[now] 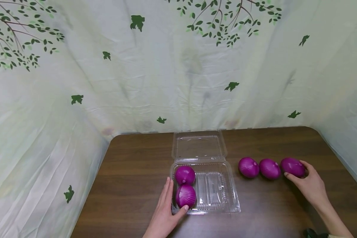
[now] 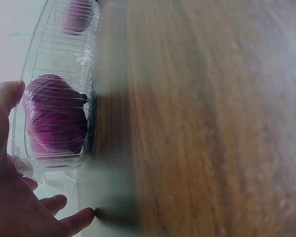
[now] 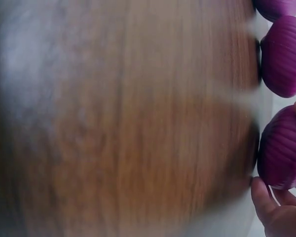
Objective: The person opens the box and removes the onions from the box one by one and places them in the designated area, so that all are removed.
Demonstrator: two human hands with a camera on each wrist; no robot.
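My right hand [image 1: 312, 185] holds the rightmost purple onion [image 1: 293, 167] on the table, thumb on its near left side and fingers round its right side. In the right wrist view the same onion [image 3: 285, 148] sits between thumb and fingers. My left hand [image 1: 168, 210] rests at the near left corner of a clear plastic clamshell container [image 1: 235, 198], fingers straight along its left side, thumb at the front rim. Inside, along the left, lie a far onion [image 1: 185, 175] and a near onion [image 1: 185, 195]. The left wrist view shows an onion [image 2: 56, 116] through the container wall.
Two more onions, one [image 1: 248, 167] nearer the container and one [image 1: 269, 169] in the middle, lie in a row left of the held one. The container's lid [image 1: 199, 145] is folded back toward a leaf-patterned curtain [image 1: 190, 99]. The brown wooden table [image 1: 131, 172] has rounded far corners.
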